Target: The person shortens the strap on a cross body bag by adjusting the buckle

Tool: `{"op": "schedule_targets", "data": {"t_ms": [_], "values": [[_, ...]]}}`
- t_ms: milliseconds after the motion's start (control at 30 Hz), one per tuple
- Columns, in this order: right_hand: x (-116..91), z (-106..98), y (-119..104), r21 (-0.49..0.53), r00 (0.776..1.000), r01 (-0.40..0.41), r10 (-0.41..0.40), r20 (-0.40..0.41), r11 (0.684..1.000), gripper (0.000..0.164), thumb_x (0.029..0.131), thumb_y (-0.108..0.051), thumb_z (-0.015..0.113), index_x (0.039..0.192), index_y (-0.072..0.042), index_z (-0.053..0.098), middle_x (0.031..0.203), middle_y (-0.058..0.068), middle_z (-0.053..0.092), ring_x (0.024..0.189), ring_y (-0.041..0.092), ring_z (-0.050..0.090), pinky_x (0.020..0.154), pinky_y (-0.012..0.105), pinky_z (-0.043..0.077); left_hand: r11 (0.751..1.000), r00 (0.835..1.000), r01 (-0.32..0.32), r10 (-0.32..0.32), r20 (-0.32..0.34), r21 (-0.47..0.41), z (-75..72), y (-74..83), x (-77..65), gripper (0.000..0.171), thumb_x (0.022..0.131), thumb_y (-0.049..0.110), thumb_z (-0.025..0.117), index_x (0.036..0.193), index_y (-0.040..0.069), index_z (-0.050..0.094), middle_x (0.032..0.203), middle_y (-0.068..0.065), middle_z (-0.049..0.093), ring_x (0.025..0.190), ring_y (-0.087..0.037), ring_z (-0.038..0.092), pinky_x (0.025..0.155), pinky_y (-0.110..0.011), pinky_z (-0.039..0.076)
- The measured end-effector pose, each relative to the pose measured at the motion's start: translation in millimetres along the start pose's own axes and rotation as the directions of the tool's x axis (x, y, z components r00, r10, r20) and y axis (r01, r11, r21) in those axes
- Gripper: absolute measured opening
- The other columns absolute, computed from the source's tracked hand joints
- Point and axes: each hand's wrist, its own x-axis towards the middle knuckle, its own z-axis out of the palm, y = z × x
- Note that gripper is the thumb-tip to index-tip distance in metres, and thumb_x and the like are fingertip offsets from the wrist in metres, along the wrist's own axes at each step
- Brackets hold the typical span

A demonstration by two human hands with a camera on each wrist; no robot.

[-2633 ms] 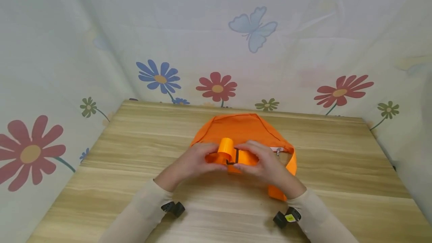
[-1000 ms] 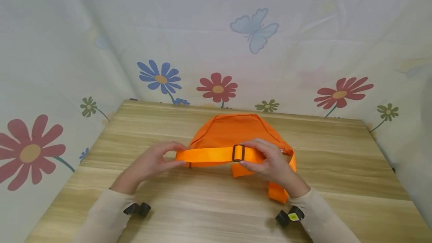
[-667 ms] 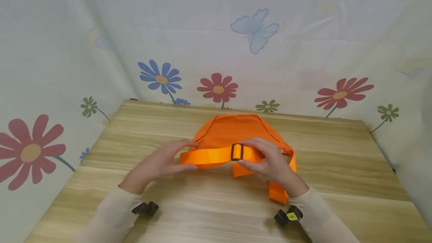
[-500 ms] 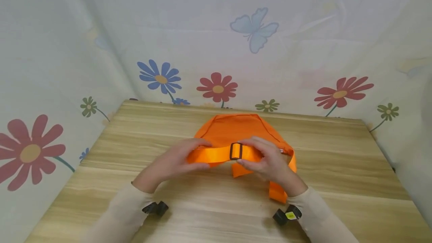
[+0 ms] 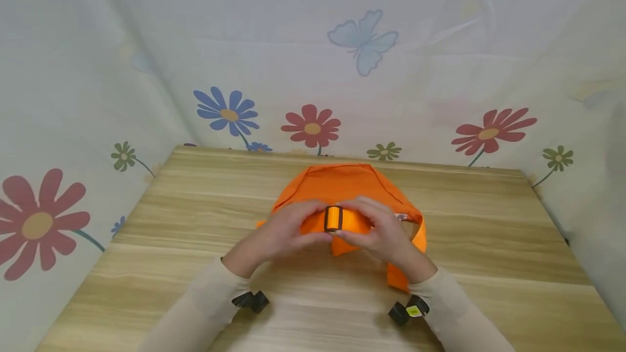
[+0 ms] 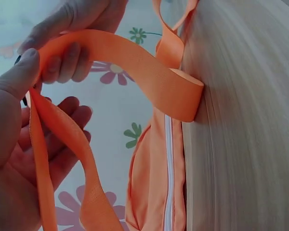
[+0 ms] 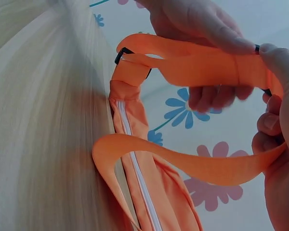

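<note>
An orange zippered bag [image 5: 342,183] lies on the table, its long webbing strap [image 7: 202,65] lifted in front of it. Held up between both hands is a black strap slider [image 5: 333,218] with the webbing threaded through. My left hand [image 5: 288,230] pinches the strap at the slider's left side between thumb and fingers. At the slider's right side, my right hand [image 5: 379,232] pinches the strap. In the left wrist view, strands of webbing hang below my left thumb [image 6: 19,77]. Fingers cover most of the slider in both wrist views.
The wood-grain table [image 5: 489,265] extends around the bag. A loop of loose strap [image 5: 398,276] lies on it by the right forearm. Behind stands a white curtain [image 5: 274,42] printed with flowers. Another black slider [image 7: 123,55] sits at the bag's end.
Earlier a strap loop stood up at the slider; the webbing was then stretched flat with my left hand far left. Since then that hand has moved right to the slider. The right hand barely shifted.
</note>
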Motion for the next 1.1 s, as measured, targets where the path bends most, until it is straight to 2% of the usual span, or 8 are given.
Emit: {"op": "schedule_targets", "data": {"t_ms": [133,233,300,467,567,833,1100], "values": [[-2,-4,2,0.001,1.000,-0.011,0.011,0.026,1.000,0.054,0.083,-0.004,0.092,0.133,-0.008,0.072,0.110,0.004,0.073,0.091,0.014,0.063,0.074,0.025,0.058,0.998,1.000,0.016,-0.017,-0.018,-0.062,-0.5,0.6,-1.8,0.051,0.100,0.037,0.078,0.141,0.011,0.063,0.134,-0.001,0.071,0.117,-0.019,0.066,0.109,-0.045,0.057],[-8,-9,5,-0.051,0.998,-0.037,0.039,0.039,0.998,0.054,0.085,-0.007,0.092,0.135,-0.011,0.072,0.112,0.002,0.072,0.091,0.011,0.061,0.074,0.024,0.056,0.995,0.999,0.023,-0.027,-0.045,-0.100,-1.4,-0.6,-3.5,0.048,0.102,0.035,0.077,0.141,0.013,0.062,0.131,0.000,0.070,0.114,-0.018,0.064,0.107,-0.044,0.058],[-13,-12,7,-0.083,0.998,-0.043,0.046,0.030,0.996,0.053,0.084,-0.007,0.092,0.134,-0.011,0.073,0.113,0.002,0.072,0.090,0.010,0.060,0.074,0.024,0.054,0.992,0.997,0.040,-0.047,-0.054,-0.123,-2.1,-1.5,-4.9,0.048,0.101,0.033,0.078,0.141,0.014,0.061,0.127,0.001,0.069,0.110,-0.018,0.063,0.101,-0.041,0.058],[-20,-17,9,-0.090,0.999,-0.043,0.046,0.025,0.995,0.048,0.085,-0.006,0.091,0.130,-0.012,0.074,0.109,0.000,0.070,0.087,0.010,0.058,0.073,0.023,0.052,0.991,0.995,0.080,-0.087,-0.056,-0.108,-1.6,-4.1,-7.6,0.054,0.096,0.033,0.083,0.141,0.014,0.059,0.127,0.000,0.068,0.107,-0.018,0.061,0.095,-0.036,0.058],[-20,-18,7,-0.084,0.998,-0.047,0.050,0.034,0.995,0.045,0.087,-0.007,0.090,0.129,-0.015,0.074,0.109,-0.003,0.069,0.088,0.009,0.058,0.072,0.022,0.051,0.992,0.995,0.062,-0.070,-0.070,-0.113,-0.1,-4.4,-7.5,0.059,0.096,0.033,0.083,0.144,0.013,0.057,0.131,-0.004,0.068,0.109,-0.019,0.061,0.096,-0.036,0.057],[-18,-12,6,-0.044,0.997,-0.076,0.077,0.015,0.996,0.040,0.090,-0.007,0.087,0.127,-0.015,0.073,0.112,-0.004,0.070,0.090,0.009,0.059,0.073,0.022,0.050,0.984,0.992,-0.002,-0.020,-0.124,-0.177,1.8,-5.1,-7.4,0.054,0.099,0.028,0.081,0.143,0.011,0.054,0.118,-0.008,0.069,0.096,-0.017,0.060,0.079,-0.027,0.054],[-14,-2,6,0.002,0.998,-0.059,0.059,-0.011,0.998,0.041,0.090,-0.002,0.085,0.127,-0.011,0.072,0.109,0.003,0.070,0.086,0.010,0.057,0.069,0.023,0.051,0.974,0.991,-0.075,0.049,-0.125,-0.214,5.9,-6.7,-7.5,0.053,0.105,0.033,0.072,0.145,0.012,0.045,0.121,-0.006,0.073,0.095,-0.014,0.064,0.081,-0.027,0.053]]}}
